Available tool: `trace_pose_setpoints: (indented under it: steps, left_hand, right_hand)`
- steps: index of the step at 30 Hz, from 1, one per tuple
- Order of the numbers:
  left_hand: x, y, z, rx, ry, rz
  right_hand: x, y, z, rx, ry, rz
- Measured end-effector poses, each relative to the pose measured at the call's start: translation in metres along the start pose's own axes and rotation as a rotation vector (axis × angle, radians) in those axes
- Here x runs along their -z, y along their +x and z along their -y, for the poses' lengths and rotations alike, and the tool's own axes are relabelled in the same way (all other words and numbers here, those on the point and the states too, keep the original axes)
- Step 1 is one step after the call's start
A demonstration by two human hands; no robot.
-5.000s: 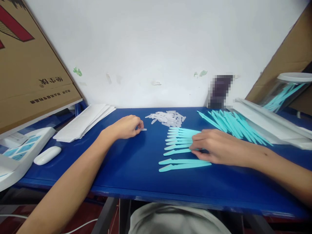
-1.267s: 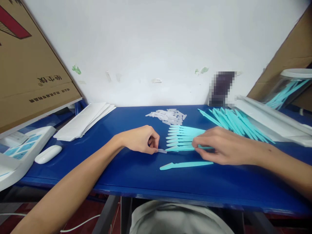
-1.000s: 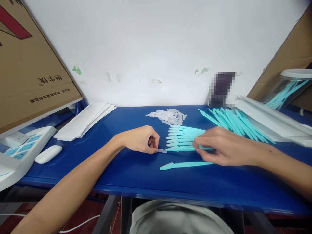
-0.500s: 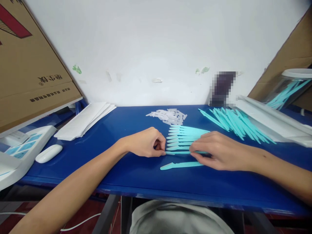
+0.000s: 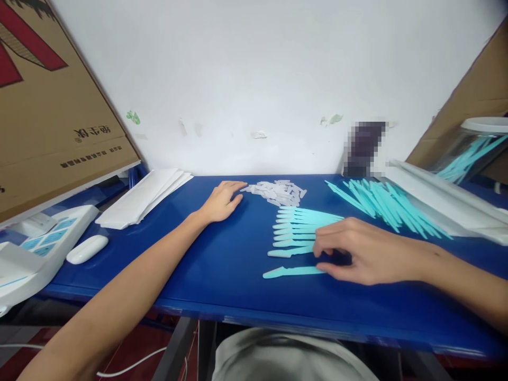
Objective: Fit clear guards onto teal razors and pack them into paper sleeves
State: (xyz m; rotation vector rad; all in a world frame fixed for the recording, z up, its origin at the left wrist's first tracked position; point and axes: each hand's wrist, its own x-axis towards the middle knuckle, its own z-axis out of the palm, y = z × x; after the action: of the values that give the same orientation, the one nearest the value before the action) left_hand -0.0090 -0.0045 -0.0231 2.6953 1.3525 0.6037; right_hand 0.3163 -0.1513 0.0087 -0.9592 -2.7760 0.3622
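My left hand [image 5: 223,201] is open, its fingertips at the left edge of a heap of small translucent blade caps [image 5: 280,192]. A row of turquoise eyebrow razors [image 5: 296,226] lies side by side on the blue table, tips to the left, some with pale caps over the blades. My right hand [image 5: 355,251] hovers over the handle ends of the row, thumb and fingers curved and apart. Its thumb is at the handle of a separate razor [image 5: 291,271] nearest me; whether it touches is hard to tell. The hand hides the handle ends.
A loose pile of turquoise razors [image 5: 391,203] lies at the back right, beside white packaging [image 5: 448,196] and a clear jar [image 5: 468,153] with more razors. On the left are white paper sheets [image 5: 143,198], a white oval case [image 5: 87,249], a white device [image 5: 51,248] and a cardboard box [image 5: 71,106].
My left hand has left the razor row, moved up and left to the caps and opened. My right hand has let go of the row's nearest razor, which now lies flat.
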Motion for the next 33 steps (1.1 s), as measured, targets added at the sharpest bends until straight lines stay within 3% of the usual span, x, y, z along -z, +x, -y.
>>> trace_pose_setpoints:
  steps: [4, 8, 14, 21, 25, 28, 33]
  left_hand:
    - [-0.001, 0.002, 0.006, 0.028, 0.067, 0.158]
    - [0.008, 0.004, -0.003, 0.013, 0.171, 0.12]
    - [0.028, 0.003, -0.004, 0.134, 0.313, 0.133]
    - [0.044, -0.004, -0.016, -0.029, 0.232, 0.283]
    - [0.044, -0.011, -0.032, -0.155, 0.046, 0.353]
    - [0.043, -0.015, -0.043, -0.174, -0.193, 0.429]
    - [0.05, -0.022, -0.056, -0.233, -0.576, 0.7]
  right_hand:
    - [0.002, 0.001, 0.004, -0.042, 0.103, 0.079]
    - [0.006, 0.0, 0.003, -0.07, 0.133, 0.103]
    - [0.006, -0.003, -0.001, -0.063, 0.058, 0.083]
    - [0.005, -0.003, -0.001, -0.016, 0.032, 0.056]
    - [0.005, -0.005, 0.001, 0.003, 0.018, 0.077]
    - [0.003, -0.004, 0.001, 0.023, -0.056, 0.05]
    - [0.002, 0.0, 0.004, 0.0, -0.115, 0.036]
